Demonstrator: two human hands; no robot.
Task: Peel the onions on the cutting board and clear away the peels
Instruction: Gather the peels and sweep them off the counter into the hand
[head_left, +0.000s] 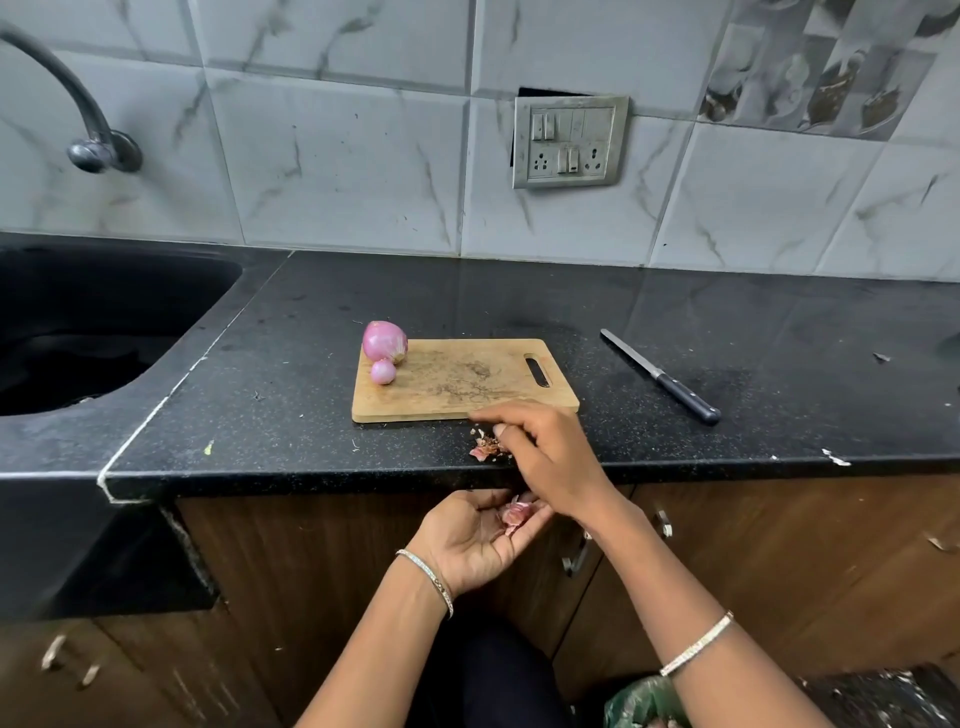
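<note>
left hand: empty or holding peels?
Holding peels: the left hand is cupped palm-up below the counter edge, with pink onion peels lying in it.

Both forearms are bare, no sleeves, just a thin silver bangle (427, 577) on the left wrist and a thin silver bracelet (696, 644) on the right.

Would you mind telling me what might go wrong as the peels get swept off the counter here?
The peel scraps sit at the counter's front edge; the right hand could push some past the cupped left hand onto the floor. The left hand already holds peels, which may spill.
</note>
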